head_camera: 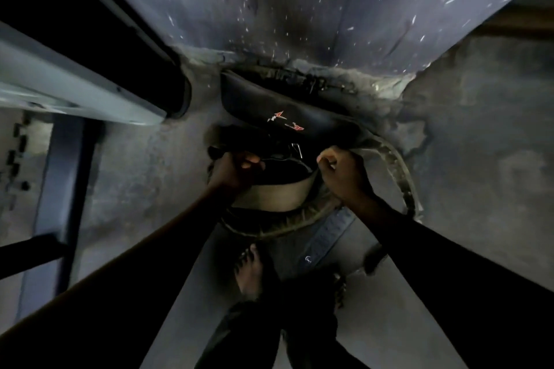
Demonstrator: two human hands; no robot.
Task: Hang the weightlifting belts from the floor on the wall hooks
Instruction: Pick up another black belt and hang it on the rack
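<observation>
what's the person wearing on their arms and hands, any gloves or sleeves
No gloves: the left hand and right hand are bare, with no visible rings or watch. The forearms look uncovered as far as the dim light shows; any sleeves further up cannot be made out.

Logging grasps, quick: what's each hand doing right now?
Left hand: closed on the belt's dark end.
Right hand: closed on the belt's edge at the other side.

belts [287, 120] piled on the floor right against the wall [299, 9], metal frame [75, 84] off to their left, bare foot [250, 269] just in front
</observation>
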